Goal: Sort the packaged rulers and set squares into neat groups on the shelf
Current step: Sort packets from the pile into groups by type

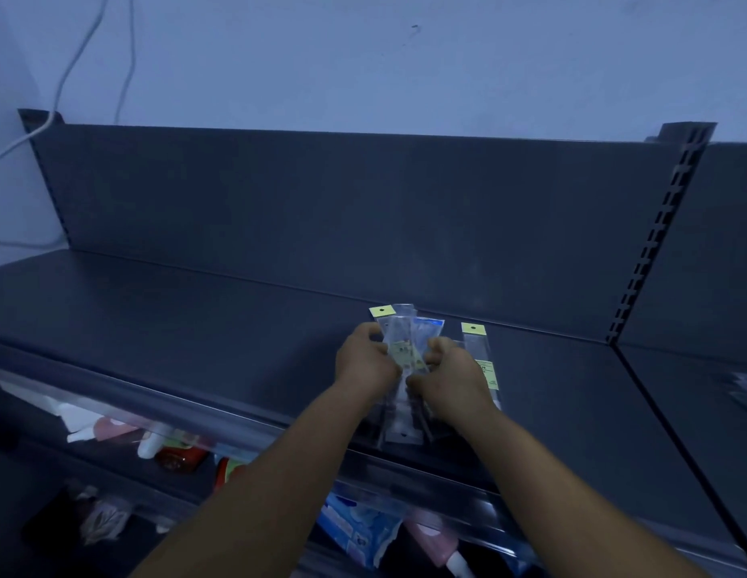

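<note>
A bundle of clear-packaged rulers with yellow-green and blue header cards lies lengthwise on the dark shelf, right of its middle. My left hand grips the bundle's left side and my right hand grips its right side, the packs pinched between them. One separate packaged ruler with a yellow header lies flat just right of my right hand, partly hidden by it. The bundle's near ends reach toward the shelf's front edge under my wrists.
The shelf's upright back panel stands behind the packs, and a slotted post marks the right end. More clear packs lie on the neighbouring shelf at far right. Bottles and packets fill the lower shelf. Cables hang on the wall.
</note>
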`<state>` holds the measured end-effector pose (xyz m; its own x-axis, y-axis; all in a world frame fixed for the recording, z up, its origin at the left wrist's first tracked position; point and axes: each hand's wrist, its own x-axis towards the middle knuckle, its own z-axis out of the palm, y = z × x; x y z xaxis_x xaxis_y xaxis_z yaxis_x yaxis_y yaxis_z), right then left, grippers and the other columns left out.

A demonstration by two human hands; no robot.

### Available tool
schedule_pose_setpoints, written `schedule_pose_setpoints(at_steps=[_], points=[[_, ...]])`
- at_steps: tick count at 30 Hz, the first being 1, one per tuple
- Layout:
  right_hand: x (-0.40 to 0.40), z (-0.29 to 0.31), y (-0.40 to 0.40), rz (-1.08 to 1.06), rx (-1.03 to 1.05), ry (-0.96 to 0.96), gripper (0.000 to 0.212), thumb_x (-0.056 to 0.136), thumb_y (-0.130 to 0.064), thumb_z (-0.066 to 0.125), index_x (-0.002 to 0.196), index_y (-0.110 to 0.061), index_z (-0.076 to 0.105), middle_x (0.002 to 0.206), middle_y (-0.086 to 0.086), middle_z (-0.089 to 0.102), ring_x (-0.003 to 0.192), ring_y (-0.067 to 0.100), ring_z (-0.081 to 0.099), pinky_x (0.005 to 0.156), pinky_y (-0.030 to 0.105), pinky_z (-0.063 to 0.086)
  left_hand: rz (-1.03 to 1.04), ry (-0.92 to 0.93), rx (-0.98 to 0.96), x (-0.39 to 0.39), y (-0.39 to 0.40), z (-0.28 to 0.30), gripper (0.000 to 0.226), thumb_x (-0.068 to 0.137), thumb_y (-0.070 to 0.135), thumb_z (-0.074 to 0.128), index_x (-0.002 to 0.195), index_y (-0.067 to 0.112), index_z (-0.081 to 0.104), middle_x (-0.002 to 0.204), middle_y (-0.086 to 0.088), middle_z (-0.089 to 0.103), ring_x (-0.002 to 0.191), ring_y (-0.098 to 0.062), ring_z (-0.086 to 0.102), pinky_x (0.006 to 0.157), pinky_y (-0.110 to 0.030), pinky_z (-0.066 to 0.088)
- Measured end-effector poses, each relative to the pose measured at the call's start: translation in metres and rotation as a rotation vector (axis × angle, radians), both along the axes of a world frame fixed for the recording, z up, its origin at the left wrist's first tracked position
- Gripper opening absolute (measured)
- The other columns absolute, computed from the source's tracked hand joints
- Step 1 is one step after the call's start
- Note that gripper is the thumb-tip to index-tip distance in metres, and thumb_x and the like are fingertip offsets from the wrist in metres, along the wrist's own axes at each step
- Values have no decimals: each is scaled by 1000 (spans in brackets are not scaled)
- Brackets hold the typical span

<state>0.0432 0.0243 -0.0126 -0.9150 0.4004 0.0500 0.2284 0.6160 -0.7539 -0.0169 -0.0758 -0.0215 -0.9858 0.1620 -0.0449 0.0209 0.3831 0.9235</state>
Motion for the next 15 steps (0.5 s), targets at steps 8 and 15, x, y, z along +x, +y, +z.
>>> schedule_pose_setpoints(at_steps=[8,15], points=[[-5,-2,-1,-38,-234,65,49,79,0,65,123,-10,47,98,2,61,94,22,62,77,35,50,8,-48,133,3,-5,-2,72,77,-7,70,139,14,40,110,0,63,101,-19,60,90,-38,53],[-18,-6,-7,-84,-358,63,61,70,-12,78,121,-14,46,92,2,69,85,22,68,77,43,58,-24,-14,192,1,-10,-4,76,73,1,78,138,14,41,117,-2,64,99,-17,63,75,-30,53]])
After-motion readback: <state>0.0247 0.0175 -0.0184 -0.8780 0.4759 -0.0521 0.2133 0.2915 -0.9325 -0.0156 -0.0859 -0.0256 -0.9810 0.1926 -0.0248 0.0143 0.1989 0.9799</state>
